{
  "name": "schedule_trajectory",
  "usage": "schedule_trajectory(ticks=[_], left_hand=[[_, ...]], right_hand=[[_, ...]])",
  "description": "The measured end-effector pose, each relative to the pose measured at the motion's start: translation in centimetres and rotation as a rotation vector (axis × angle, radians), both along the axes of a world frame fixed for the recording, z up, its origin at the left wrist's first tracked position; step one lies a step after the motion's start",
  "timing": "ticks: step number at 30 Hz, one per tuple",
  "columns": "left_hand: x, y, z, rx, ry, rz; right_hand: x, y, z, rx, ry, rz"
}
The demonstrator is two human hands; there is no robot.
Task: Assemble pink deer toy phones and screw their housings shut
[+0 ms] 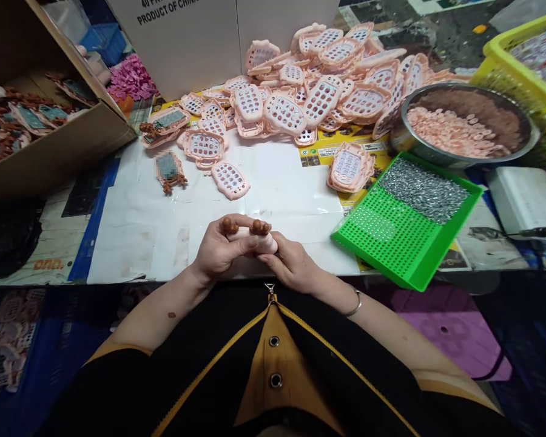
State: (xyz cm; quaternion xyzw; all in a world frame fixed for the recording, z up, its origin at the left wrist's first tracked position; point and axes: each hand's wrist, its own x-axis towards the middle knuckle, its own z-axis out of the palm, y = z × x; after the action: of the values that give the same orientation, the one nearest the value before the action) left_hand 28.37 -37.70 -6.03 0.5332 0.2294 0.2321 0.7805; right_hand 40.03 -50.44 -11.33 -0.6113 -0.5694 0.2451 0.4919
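Both my hands meet at the near edge of the table, closed round one pink toy phone shell [264, 243] with brown antler pieces sticking up from its far end. My left hand [218, 249] grips its left side, fingers curled over the top. My right hand [291, 262] pinches its right side, a bangle on that wrist. A big heap of pink keypad shells [321, 91] lies at the far middle of the table. One finished toy phone with brown antlers [170, 170] lies apart on the white sheet.
A green perforated tray [391, 237] with small metal screws stands at right. Behind it is a steel bowl [519, 145] of pink bits and a yellow basket [505, 67]. A cardboard box [59, 152] of finished toys stands left. A screwdriver [523, 232] lies far right.
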Motion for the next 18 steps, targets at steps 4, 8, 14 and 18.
schedule_trajectory(ticks=[4,8,14,18], left_hand=[[-0.5,0.6,-0.4,0.015,-0.097,-0.056],[-1.0,1.1,-1.3,0.021,-0.063,-0.082],[-1.5,0.3,-1.3,0.319,-0.015,0.089],[-1.4,-0.5,0.2,0.575,-0.023,0.134]], right_hand=[[0.1,-0.3,0.9,-0.077,-0.205,-0.054],[0.5,-0.4,0.9,-0.062,-0.188,-0.068],[0.2,-0.3,-0.5,0.209,0.036,-0.056],[-0.7,-0.4,-1.4,0.227,0.106,-0.057]])
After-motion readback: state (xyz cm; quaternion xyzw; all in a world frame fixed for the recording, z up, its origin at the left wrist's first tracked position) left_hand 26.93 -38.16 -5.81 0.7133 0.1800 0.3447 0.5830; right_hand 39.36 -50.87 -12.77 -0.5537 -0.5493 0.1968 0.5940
